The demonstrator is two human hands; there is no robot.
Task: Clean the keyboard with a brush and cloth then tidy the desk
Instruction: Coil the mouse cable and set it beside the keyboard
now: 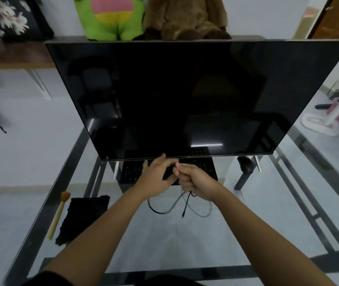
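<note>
A black keyboard (132, 171) lies on the glass desk (164, 240), partly under the bottom edge of a large dark monitor (185, 96). Both hands are over the keyboard's middle. My right hand (193, 179) is curled into a fist around the thin black cable (185, 205), whose loops hang down onto the glass in front. My left hand (157, 175) touches the cable beside the right hand, its fingers loosely bent; its exact grip is hidden. A wooden-handled brush (58, 214) and a black cloth (82, 215) lie at the desk's left.
A black mouse (245, 163) sits right of the keyboard, under the monitor's corner. Behind the monitor stand a green plush toy (110, 17) and a brown one (185, 17). The floor shows through the glass top. A white stand (321, 124) is on the floor at right.
</note>
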